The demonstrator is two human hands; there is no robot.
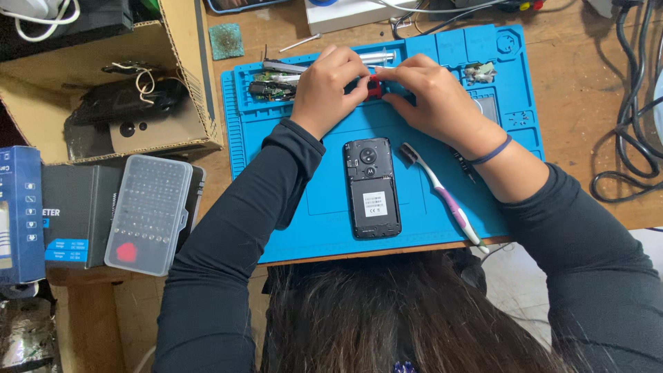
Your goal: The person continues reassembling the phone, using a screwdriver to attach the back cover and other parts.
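Observation:
Both my hands meet at the far side of a blue work mat. My left hand and my right hand together pinch a small red and black part between their fingertips. A black phone with its back cover off lies on the mat below my hands, apart from them. To its right lies a toothbrush with a purple and white handle. Small tools and loose parts sit in the mat's top left compartments, beside my left hand.
An open cardboard box with a dark device stands at the left. A clear case of screwdriver bits rests on black and blue boxes. Cables hang at the right. My long hair fills the bottom.

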